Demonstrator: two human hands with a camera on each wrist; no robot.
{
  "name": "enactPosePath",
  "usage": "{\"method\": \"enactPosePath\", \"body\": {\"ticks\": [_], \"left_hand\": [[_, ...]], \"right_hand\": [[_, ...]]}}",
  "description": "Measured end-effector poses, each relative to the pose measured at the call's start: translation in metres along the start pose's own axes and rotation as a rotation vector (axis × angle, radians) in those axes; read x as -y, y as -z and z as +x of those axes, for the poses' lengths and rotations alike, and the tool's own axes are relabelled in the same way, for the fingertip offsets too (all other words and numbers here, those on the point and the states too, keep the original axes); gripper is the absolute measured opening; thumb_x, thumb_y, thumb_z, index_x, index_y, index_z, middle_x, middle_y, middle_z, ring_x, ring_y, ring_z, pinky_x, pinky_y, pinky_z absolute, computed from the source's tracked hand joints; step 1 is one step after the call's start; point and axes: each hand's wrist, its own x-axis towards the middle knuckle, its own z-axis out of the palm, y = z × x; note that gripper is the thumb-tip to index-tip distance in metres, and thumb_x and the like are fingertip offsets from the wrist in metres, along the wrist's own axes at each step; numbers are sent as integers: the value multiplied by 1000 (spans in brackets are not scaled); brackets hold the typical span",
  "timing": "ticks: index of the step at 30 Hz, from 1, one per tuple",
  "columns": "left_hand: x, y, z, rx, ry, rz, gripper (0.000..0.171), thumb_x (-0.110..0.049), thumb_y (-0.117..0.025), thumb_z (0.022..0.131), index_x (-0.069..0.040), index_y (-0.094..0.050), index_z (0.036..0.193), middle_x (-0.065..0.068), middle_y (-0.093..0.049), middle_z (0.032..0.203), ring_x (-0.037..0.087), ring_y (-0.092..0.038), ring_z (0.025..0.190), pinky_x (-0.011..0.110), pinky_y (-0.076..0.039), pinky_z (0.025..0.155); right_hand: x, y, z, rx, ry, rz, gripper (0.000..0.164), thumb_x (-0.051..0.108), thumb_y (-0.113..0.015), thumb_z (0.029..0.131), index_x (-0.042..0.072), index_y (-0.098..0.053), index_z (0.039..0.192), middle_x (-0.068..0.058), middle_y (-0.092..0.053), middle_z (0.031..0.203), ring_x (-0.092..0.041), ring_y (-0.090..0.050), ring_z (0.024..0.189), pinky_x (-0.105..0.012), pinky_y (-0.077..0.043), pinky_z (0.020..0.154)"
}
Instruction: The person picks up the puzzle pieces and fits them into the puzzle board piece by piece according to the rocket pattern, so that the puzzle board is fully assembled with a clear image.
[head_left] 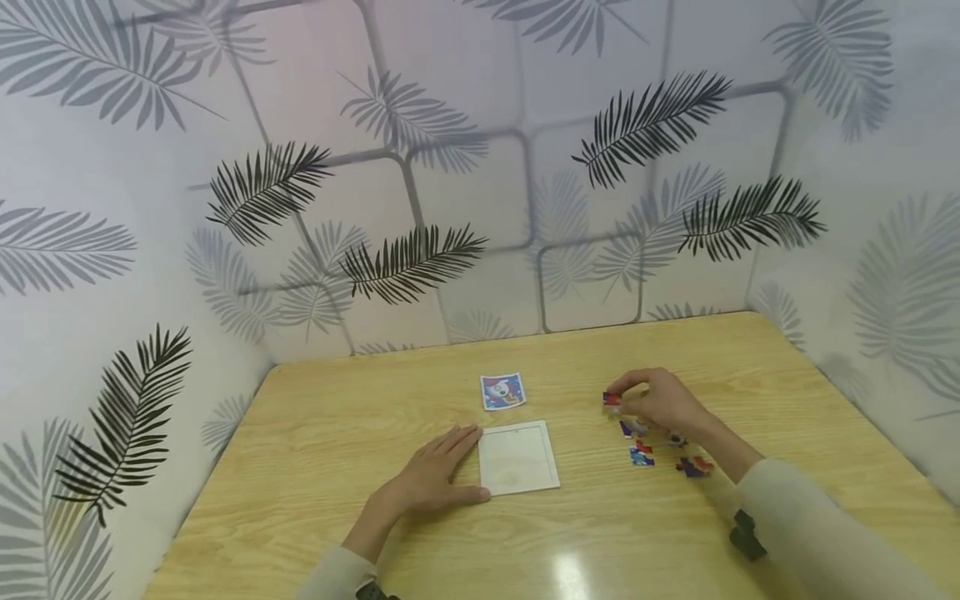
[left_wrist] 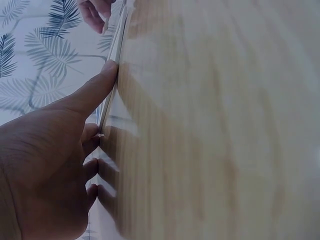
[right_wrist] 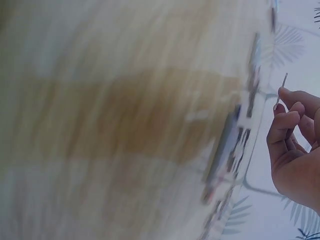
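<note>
My right hand (head_left: 663,404) pinches a red and dark blue jigsaw piece (head_left: 611,400) between thumb and fingertips, above the right part of the table. Edge-on, that piece (right_wrist: 285,80) looks like a thin strip in the right wrist view. Below and beside this hand lie several loose jigsaw pieces (head_left: 641,456) in blue, red and white. A square white puzzle frame (head_left: 517,458) lies flat at the middle of the table. At its left edge rests my left hand (head_left: 431,475), fingers stretched out, with the thumb at the near corner and fingertips at the far one.
Behind the puzzle frame lies a small picture card (head_left: 502,392) with a white cartoon figure on blue and red. The wooden table (head_left: 337,417) ends at walls (head_left: 465,192) printed with feather-like leaves. Another cluster of dark blue and orange pieces (head_left: 694,467) lies close to the right forearm.
</note>
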Motion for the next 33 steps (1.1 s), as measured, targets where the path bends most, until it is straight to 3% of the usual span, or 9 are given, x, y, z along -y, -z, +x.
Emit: {"method": "enactPosePath", "body": {"ticks": [6, 12, 20, 27, 33], "left_hand": [[1, 0, -2, 4, -3, 0, 93, -63, -61, 90, -17, -21, 160, 5, -21, 168, 33, -15, 155, 57, -18, 124], [1, 1, -3, 10, 1, -8, 93, -63, -61, 90, -17, -21, 161, 4, -20, 168, 32, -14, 156, 57, -17, 124], [1, -1, -2, 10, 5, 5, 93, -63, -61, 90, -19, -21, 161, 3, -21, 168, 31, -15, 156, 57, -19, 124], [-1, -1, -1, 13, -5, 0, 93, -62, -62, 90, -17, -22, 160, 5, -21, 167, 32, -15, 155, 56, -19, 124], [2, -3, 0, 2, -3, 6, 96, -67, -61, 88, -17, -22, 160, 6, -22, 167, 32, -17, 155, 57, -19, 124]], "right_hand": [[18, -11, 0, 20, 36, 71, 27, 8, -68, 93, 7, -68, 120, -22, -71, 112, -11, -37, 41, -25, -35, 40], [36, -25, -1, 42, 48, 79, 27, 10, -69, 92, 10, -70, 119, -21, -64, 130, -11, -38, 40, -25, -34, 38], [45, -39, 4, 63, 64, 98, 24, 8, -70, 92, 9, -72, 115, -23, -67, 125, -8, -32, 38, -21, -31, 38], [50, -52, 10, 83, 74, 133, 21, 7, -72, 90, 8, -74, 111, -20, -62, 133, -8, -32, 40, -21, -32, 40], [58, -67, 18, 85, 96, 103, 21, 6, -73, 88, 9, -75, 109, -19, -69, 121, -7, -32, 39, -20, -32, 40]]}}
